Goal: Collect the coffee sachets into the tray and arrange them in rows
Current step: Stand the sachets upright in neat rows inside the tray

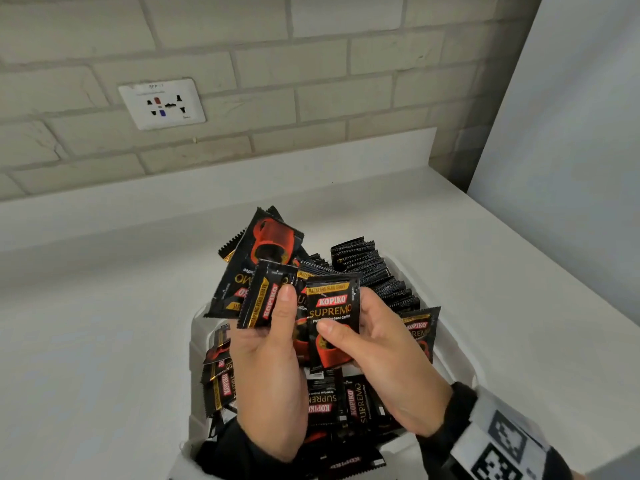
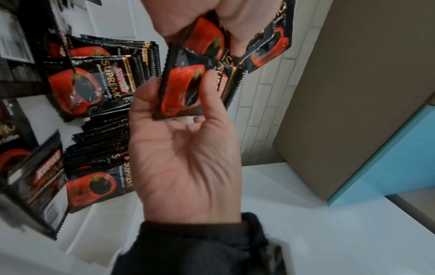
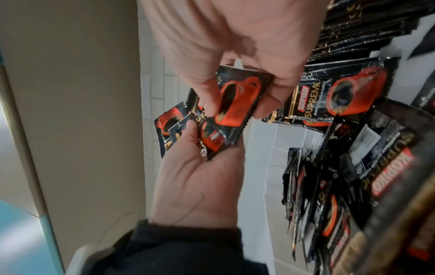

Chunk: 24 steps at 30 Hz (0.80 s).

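A white tray (image 1: 196, 329) on the counter holds many black Kopiko coffee sachets. A row of them (image 1: 375, 271) stands on edge at its back right, and others lie loose (image 1: 330, 400) at the front and left. Above the tray, my left hand (image 1: 277, 306) grips a small fan of sachets (image 1: 259, 258) with the thumb on top. My right hand (image 1: 332, 329) pinches one sachet (image 1: 332, 306) upright, label facing me, right beside the fan. The right wrist view shows this single sachet (image 3: 237, 100) pinched between thumb and fingers, and the left hand's fan (image 3: 212, 141) below it.
The white counter (image 1: 104, 323) runs to a brick wall with a socket plate (image 1: 161, 103). A tall pale panel (image 1: 571, 168) stands at the right. The tray's right rim (image 1: 453, 362) lies near my right wrist, which wears a patterned band (image 1: 502, 445).
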Available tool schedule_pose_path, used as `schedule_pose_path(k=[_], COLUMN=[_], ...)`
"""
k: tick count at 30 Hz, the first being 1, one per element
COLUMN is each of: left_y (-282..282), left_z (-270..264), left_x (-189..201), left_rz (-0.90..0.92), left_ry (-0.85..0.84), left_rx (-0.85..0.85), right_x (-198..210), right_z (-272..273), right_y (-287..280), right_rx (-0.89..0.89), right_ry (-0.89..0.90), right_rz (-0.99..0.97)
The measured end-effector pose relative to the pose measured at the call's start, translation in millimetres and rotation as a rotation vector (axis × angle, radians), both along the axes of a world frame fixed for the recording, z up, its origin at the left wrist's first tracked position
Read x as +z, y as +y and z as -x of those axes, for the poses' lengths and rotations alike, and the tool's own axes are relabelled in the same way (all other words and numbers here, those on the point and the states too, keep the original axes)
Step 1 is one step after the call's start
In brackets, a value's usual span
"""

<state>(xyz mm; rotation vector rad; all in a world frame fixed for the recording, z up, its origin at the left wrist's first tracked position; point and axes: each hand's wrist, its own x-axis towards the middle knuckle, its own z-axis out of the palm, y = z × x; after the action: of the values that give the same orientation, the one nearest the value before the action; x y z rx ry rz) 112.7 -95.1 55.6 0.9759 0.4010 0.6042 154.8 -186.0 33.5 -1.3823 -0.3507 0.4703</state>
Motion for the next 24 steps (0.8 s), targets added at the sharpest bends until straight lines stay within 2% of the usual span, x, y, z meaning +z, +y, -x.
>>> schedule_pose_path(k=[11,14,16,20,24], left_y=[8,20,29,44,50], left_z=[3,4,8,16,19], left_x=[0,-3,-2,-6,-15], left_rz=[-0.006,-0.018,-0.105,-0.201,-0.269], left_ry=[-0.041,-0.003,0.061,0.158,0.26], left_rx=[-0.06,-0.076,-0.12,-0.164,-0.157], right_x=[-1,2,7,14,23], right_z=[-10,-15,-20,-27,-20], right_y=[-16,-27,-35,-49,-43], right_rx=[0.007,-0.03,-0.054,-0.064,0.076], right_ry=[0.182,0.182,0.18,0.106,-0.04], right_rz=[-0.158,-0.24,-0.261,-0.16,0.011])
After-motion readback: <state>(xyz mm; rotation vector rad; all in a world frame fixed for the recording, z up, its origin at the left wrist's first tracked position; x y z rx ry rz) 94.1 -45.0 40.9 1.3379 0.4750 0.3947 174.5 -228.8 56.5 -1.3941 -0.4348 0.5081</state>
